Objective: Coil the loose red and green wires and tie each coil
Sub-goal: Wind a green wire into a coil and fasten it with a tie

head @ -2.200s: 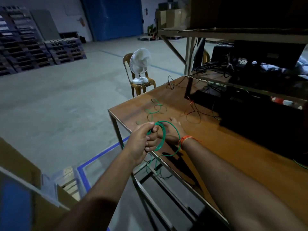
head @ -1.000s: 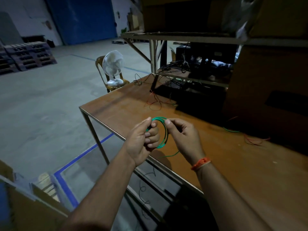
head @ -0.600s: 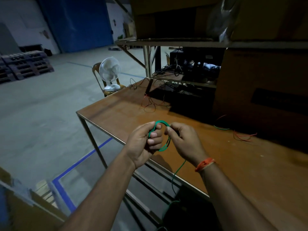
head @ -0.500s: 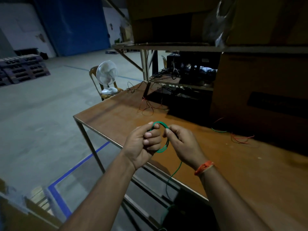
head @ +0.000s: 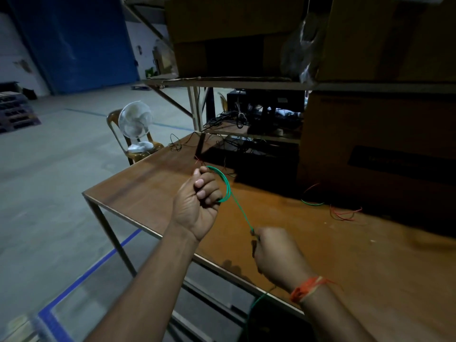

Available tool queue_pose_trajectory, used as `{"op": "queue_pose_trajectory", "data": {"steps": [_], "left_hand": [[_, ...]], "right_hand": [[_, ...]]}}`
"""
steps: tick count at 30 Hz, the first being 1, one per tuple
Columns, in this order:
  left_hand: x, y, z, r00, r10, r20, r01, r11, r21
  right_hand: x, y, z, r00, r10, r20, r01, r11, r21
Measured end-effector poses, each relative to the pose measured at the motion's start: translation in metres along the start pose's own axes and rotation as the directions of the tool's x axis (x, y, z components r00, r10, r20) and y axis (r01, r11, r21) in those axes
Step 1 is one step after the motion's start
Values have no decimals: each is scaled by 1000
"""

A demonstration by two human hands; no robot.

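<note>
Left grip holding green coil, right grip pulling tail

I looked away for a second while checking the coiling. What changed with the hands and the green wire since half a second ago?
The right hand left the green coil and pulled back toward the body, drawing the green wire's tail taut. The left hand still grips the coil above the table.

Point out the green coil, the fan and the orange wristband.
green coil (head: 227, 186), head view, outer curve of the loop.
fan (head: 135, 120), head view, middle of the round guard.
orange wristband (head: 307, 287), head view, strands across the right wrist.
</note>
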State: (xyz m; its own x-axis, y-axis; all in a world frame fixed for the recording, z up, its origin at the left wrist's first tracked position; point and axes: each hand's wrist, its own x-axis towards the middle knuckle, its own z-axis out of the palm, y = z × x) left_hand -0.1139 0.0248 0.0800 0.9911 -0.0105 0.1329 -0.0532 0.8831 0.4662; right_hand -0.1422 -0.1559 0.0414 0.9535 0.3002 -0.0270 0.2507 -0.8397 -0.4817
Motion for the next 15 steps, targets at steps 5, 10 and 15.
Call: {"op": "queue_pose_trajectory", "data": {"steps": [5, 10, 15], "left_hand": [[7, -17, 0, 985, 168, -47, -126, 872, 473], [-2, -29, -4, 986, 95, 139, -168, 608, 776], [-7, -23, -5, 985, 74, 158, -174, 477, 862]], "right_hand": [[-20, -29, -22, 971, -199, 130, 230, 922, -310], [-22, -32, -57, 882, -436, -182, 406, 896, -177], [-19, -19, -82, 876, -426, -226, 440, 898, 13]]}}
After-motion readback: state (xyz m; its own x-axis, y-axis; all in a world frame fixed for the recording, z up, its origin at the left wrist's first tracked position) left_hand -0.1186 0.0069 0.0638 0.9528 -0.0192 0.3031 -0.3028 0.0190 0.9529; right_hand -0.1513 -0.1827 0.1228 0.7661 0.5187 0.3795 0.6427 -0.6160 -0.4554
